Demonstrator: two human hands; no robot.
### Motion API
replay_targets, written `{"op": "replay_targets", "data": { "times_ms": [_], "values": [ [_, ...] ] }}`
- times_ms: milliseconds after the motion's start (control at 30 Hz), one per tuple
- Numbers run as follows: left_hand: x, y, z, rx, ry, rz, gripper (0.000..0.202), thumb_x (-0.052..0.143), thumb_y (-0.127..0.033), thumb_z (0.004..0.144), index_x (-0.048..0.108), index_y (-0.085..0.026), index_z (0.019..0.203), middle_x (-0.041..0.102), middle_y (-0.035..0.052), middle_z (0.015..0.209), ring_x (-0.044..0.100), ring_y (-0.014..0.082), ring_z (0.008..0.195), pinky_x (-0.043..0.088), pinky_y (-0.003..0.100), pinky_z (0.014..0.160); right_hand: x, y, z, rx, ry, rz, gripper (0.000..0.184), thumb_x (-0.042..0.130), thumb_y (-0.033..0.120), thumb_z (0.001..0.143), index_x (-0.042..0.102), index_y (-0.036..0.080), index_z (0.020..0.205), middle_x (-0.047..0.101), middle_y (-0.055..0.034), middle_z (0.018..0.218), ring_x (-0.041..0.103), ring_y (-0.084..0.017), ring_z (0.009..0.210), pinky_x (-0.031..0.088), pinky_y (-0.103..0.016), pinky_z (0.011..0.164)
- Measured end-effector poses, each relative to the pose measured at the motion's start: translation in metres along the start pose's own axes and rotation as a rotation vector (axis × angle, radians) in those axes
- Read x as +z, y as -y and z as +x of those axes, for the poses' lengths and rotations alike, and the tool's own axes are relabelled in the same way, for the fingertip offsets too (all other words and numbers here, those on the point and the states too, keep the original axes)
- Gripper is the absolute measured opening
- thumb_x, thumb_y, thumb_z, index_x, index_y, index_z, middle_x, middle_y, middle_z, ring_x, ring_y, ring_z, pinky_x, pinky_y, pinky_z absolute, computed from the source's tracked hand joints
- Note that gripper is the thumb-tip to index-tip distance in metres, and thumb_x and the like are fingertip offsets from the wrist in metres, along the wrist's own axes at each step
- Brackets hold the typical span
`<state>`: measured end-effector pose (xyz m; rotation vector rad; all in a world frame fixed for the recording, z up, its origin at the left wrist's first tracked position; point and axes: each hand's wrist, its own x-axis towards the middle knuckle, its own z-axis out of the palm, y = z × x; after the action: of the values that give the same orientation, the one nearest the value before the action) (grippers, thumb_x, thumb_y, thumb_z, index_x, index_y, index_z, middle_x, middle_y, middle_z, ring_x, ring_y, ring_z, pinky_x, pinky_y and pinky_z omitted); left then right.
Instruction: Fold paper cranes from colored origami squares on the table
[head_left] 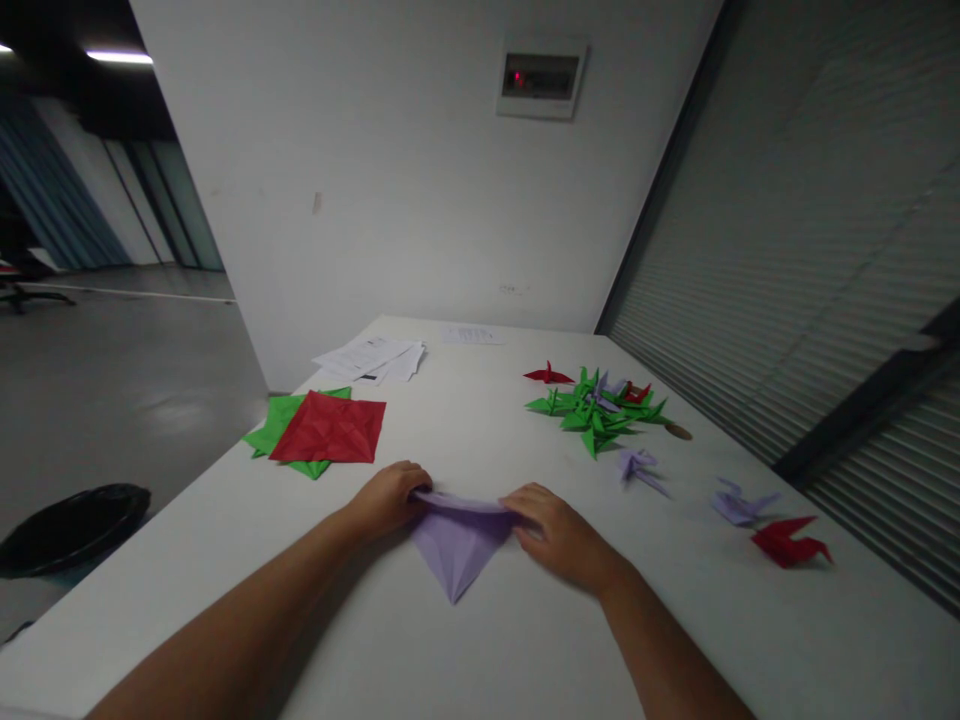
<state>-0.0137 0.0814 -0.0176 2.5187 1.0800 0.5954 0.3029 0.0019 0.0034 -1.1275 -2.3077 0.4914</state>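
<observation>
A lilac sheet of paper, folded into a triangle pointing toward me, lies on the white table. My left hand has its fingers curled on the paper's left corner. My right hand presses its fingers on the right corner. Both hands hold the folded top edge between them.
A red paper square lies on green sheets at the left. A heap of green, lilac and red paper cranes sits at the right, with loose lilac cranes and a red crane nearer. White documents lie far back. A black bin stands on the floor.
</observation>
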Motion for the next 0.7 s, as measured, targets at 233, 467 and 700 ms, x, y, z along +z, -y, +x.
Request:
{"op": "replay_targets", "data": {
  "times_ms": [233,467,700],
  "values": [
    [0.003,0.000,0.006,-0.061,0.033,-0.007,0.005,0.067,-0.020,0.082,0.071,-0.018,0.082,0.067,0.0040,0.084,0.062,0.0176,0.077,0.043,0.025,0.068,0.021,-0.009,0.013,0.120,-0.094,-0.126,0.022,0.069,0.008,0.085,0.074,0.018,0.104,0.071,-0.0075,0.099,0.061,-0.024,0.099,0.050,-0.039,0.093],
    [-0.001,0.012,0.007,-0.019,0.041,-0.005,0.012,0.065,-0.011,0.080,0.075,-0.017,0.080,0.068,0.0058,0.081,0.063,0.0189,0.078,0.045,0.026,0.072,0.023,-0.018,0.016,0.140,-0.099,-0.086,0.028,0.060,-0.003,0.083,0.078,0.019,0.085,0.067,-0.0052,0.088,0.062,-0.020,0.090,0.049,-0.032,0.083],
    [-0.016,0.024,-0.001,0.180,0.057,0.105,0.036,0.058,0.003,0.076,0.079,-0.021,0.093,0.070,0.0074,0.092,0.063,0.0214,0.092,0.046,0.027,0.080,0.014,-0.023,0.007,-0.004,0.019,-0.126,0.029,0.062,-0.001,0.082,0.080,0.021,0.089,0.068,-0.0064,0.096,0.061,-0.021,0.095,0.049,-0.033,0.087]
  ]
}}
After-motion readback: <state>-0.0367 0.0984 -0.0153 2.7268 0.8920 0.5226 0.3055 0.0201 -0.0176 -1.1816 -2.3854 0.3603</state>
